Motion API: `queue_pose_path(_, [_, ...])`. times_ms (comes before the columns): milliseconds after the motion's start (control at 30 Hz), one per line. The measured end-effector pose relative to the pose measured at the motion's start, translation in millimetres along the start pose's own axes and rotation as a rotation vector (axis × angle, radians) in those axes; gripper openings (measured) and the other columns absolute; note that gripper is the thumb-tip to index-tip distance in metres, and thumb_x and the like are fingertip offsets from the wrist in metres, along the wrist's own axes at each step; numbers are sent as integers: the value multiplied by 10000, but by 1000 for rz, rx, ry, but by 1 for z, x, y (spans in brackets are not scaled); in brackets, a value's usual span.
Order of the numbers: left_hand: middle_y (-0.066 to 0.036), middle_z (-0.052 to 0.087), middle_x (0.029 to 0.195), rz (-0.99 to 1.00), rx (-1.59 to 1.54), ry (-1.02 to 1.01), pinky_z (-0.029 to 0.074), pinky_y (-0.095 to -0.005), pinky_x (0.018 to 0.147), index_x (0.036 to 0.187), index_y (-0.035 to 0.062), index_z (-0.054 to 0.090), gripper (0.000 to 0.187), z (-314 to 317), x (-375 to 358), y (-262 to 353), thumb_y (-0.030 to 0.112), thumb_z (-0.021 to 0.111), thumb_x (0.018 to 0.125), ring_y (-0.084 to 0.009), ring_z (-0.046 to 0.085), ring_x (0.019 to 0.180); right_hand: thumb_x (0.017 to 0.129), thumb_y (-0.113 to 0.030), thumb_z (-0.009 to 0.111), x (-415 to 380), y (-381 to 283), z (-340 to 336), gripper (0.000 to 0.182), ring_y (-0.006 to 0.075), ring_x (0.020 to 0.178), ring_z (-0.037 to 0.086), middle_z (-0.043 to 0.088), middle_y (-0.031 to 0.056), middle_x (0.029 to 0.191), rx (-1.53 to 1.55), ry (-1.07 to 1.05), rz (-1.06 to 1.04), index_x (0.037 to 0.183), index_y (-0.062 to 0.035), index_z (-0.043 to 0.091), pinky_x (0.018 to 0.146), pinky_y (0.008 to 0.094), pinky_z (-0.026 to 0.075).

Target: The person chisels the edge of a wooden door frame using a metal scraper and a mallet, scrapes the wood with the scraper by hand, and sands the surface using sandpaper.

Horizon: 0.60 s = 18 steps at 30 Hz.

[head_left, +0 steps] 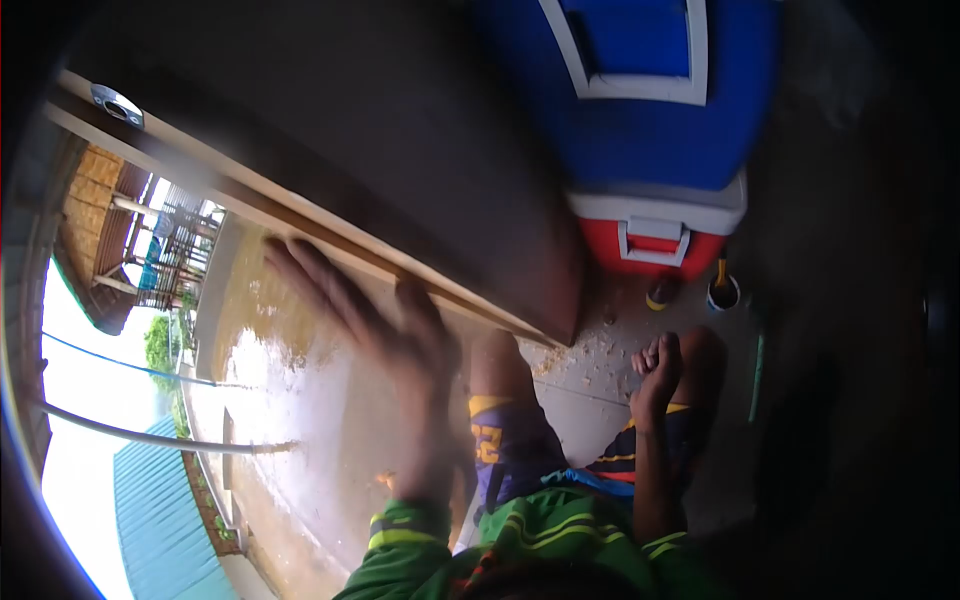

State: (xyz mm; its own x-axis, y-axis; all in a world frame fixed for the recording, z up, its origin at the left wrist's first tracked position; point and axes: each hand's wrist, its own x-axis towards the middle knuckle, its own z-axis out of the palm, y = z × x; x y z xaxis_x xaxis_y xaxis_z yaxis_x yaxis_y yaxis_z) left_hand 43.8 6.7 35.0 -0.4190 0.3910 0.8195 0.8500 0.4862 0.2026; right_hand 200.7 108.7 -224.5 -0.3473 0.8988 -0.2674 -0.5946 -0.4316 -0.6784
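My left hand (385,320) is blurred by motion, with its fingers spread, and lies at the pale lower edge of a long dark wooden board (330,170). It holds nothing. The board slants from upper left to centre and has a metal fitting (117,104) near its far end. My right hand (655,368) is curled into a fist above my right knee, and nothing shows in it. Both my arms are in green striped sleeves, and I am wearing purple shorts (505,445).
A blue cooler with a white and red base (655,150) stands just beyond the board's end. Two small pots (722,292) sit beside it on the floor. Wood shavings (580,360) lie scattered on the wet concrete floor (300,400). At the far left are railings and a roof.
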Motion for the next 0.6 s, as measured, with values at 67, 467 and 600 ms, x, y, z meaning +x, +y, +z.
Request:
queue_pose_path(67, [-334, 39, 1514, 77, 189, -49, 206, -517, 1127, 1456, -51, 205, 700, 18, -17, -11, 244, 542, 917, -451, 61, 1422, 972, -268, 487, -6, -9, 10, 330, 80, 527, 264, 281, -36, 629, 12, -22, -36, 699, -130, 362, 515, 250, 278])
queue_pose_path(467, [-189, 613, 1189, -83, -247, -913, 462, -389, 976, 1308, 99, 539, 454, 35, -142, -28, 172, 597, 864, -318, 576, 1138, 962, -197, 514, 44, -47, 33, 181, 56, 577, 323, 367, -45, 687, 75, -27, -166, 812, -103, 480, 531, 235, 309])
queue_pose_path(600, [-186, 585, 1229, 405, -85, -707, 341, -420, 1085, 1262, 33, 553, 446, 51, -132, -45, 174, 595, 840, -312, 498, 1225, 973, -205, 505, 84, -64, 34, 197, 38, 621, 388, 443, -39, 712, -263, -229, -176, 817, -85, 498, 557, 217, 332])
